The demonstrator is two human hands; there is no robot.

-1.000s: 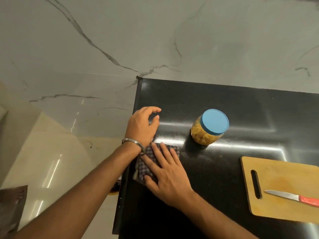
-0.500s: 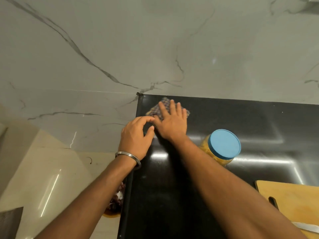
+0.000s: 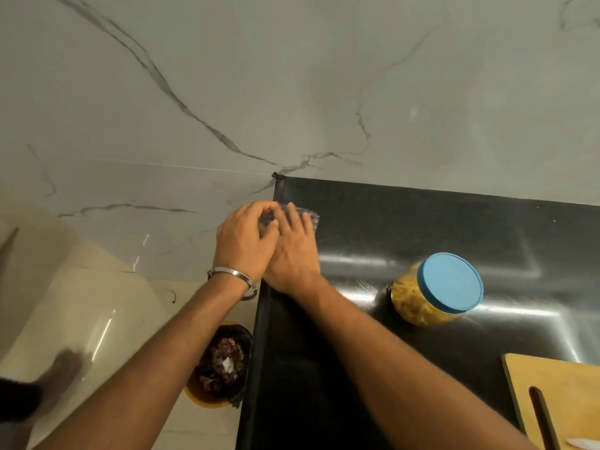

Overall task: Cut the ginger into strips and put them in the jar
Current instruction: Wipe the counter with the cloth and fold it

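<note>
our two hands meet at the far left corner of the black counter (image 3: 422,235), right by the marble wall (image 3: 292,76). r hand (image 3: 293,251) lies flat w/ straight fingers pressing a checked cloth (image 3: 310,217) onto the counter; the cloth is blurred and mostly hidden under the fingers. l hand (image 3: 245,240) sits just beside it, touching it at the thumb side, fingers curled inward at the counter's edge w/ a bit of the cloth showing inside the curl. whether it really grips the cloth or only cups next to it, we can't tell. a metal bangle (image 3: 232,276) rings the l wrist.

the jar (image 3: 431,290) stands on the counter to the right of our hands, near but apart, blue lid (image 3: 449,282) on, yellowish strips filling it behind the clear wall. it looks tilted toward us, prob. the wide lens.

a wooden board (image 3: 571,394) w/ a slot handle lies at the lower right corner, well apart from the jar; a pale sliver at the bottom edge on it is too cut off to name.

below the counter's left edge, on the pale floor (image 3: 97,319), a bin (image 3: 220,365) w/ dark reddish scraps sits under our l forearm. a blurred foot (image 3: 61,368) shows at lower left.
</note>
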